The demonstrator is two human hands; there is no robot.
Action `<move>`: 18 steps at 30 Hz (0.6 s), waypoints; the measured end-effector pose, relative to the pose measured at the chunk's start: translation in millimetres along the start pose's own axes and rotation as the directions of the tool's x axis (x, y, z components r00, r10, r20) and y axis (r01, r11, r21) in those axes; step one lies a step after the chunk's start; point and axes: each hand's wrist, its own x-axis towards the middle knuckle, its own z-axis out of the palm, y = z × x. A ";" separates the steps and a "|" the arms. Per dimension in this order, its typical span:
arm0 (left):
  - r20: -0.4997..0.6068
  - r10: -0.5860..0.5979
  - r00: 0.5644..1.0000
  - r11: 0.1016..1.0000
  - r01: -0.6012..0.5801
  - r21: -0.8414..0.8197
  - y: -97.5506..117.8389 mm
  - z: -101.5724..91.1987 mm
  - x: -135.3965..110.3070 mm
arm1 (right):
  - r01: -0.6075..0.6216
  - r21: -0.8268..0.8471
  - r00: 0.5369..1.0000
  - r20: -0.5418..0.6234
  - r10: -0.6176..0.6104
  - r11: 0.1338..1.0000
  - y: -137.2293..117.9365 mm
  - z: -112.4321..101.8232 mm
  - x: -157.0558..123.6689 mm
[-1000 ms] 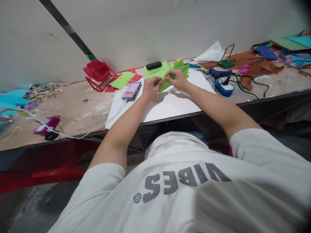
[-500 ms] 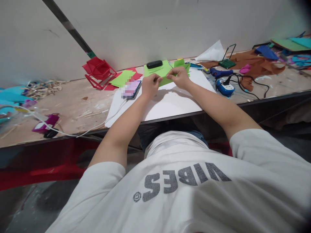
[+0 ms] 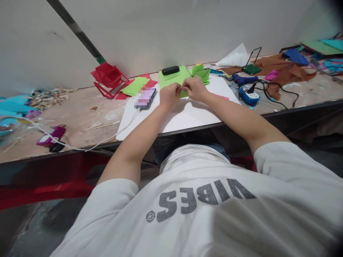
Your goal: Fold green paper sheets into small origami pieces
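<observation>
Over a white board [image 3: 184,121], my left hand [image 3: 170,95] and my right hand [image 3: 196,88] meet with fingertips pinched together. A piece of green paper [image 3: 184,94] shows just beneath and between the fingers, most of it hidden by them. Both hands appear closed on this paper. Behind them lies a larger green sheet [image 3: 167,80] with a black oblong case [image 3: 170,70] on it. Folded green paper [image 3: 201,74] stands just beyond my right hand.
Left of my hands lie a phone [image 3: 146,99] with a white cable, green sheets [image 3: 135,85] and a small red model chair [image 3: 108,79]. To the right are a blue glue gun [image 3: 244,79], a blue power socket [image 3: 249,96] with black cord and brown scraps [image 3: 278,67].
My hands have drawn together, so less of the green paper shows between them. A pink edge now shows beside my right forearm.
</observation>
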 end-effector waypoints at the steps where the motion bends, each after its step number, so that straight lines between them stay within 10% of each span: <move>1: 0.005 -0.009 1.000 1.000 0.010 -0.015 2.1 -0.4 -0.5 | -0.004 -0.015 1.000 0.007 0.004 1.000 -2.0 -1.7 -0.6; 18: -0.035 -0.045 0.998 0.998 0.044 -0.049 -17.0 0.2 4.5 | -0.004 0.066 0.998 -0.062 0.008 0.998 23.2 12.3 10.9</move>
